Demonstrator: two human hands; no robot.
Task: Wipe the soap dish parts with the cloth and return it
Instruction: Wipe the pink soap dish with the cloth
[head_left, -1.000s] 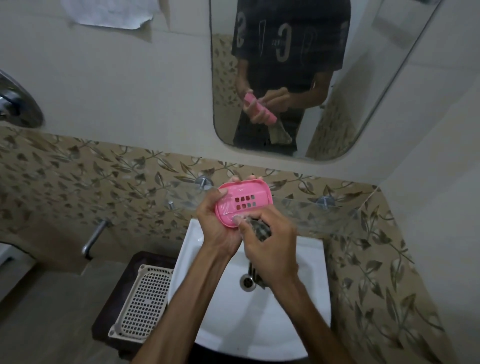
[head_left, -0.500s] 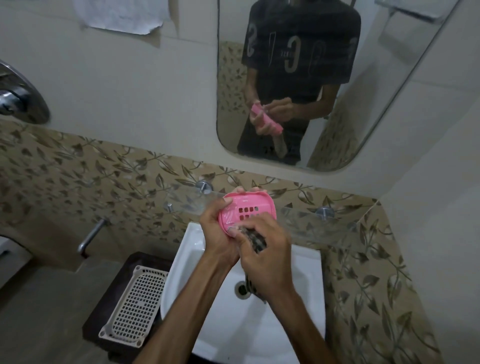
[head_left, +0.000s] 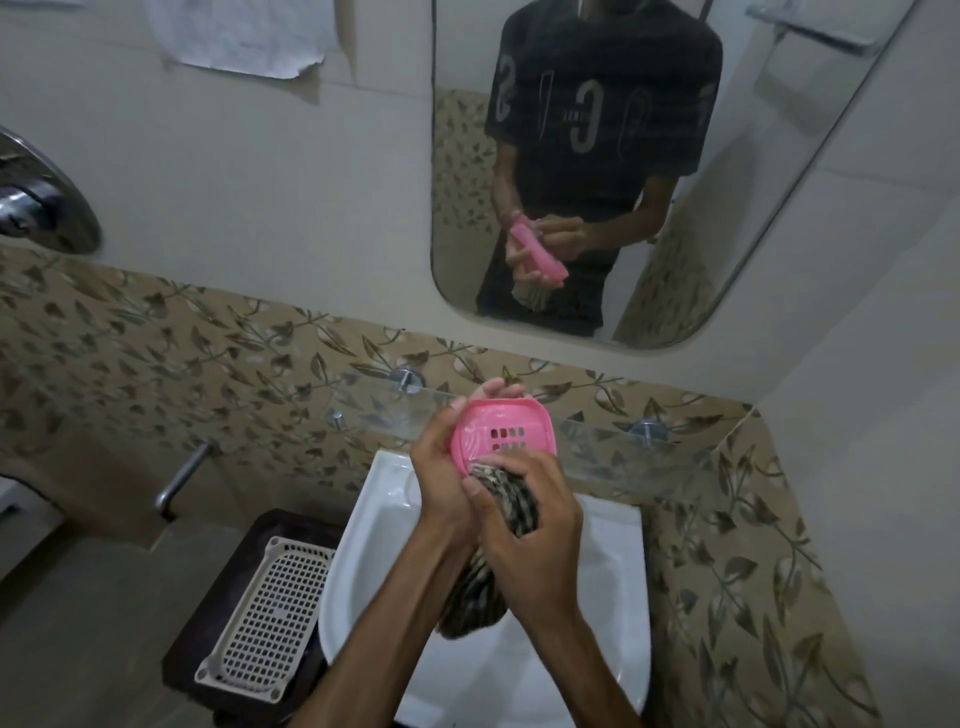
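Hands (head_left: 488, 499) over sink (head_left: 618, 571) (basket (head_left: 270, 613) beside).

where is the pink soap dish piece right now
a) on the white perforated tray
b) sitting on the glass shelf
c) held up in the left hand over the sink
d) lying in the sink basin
c: the left hand grips the pink soap dish piece above the sink, while the right hand presses the cloth to its lower edge.
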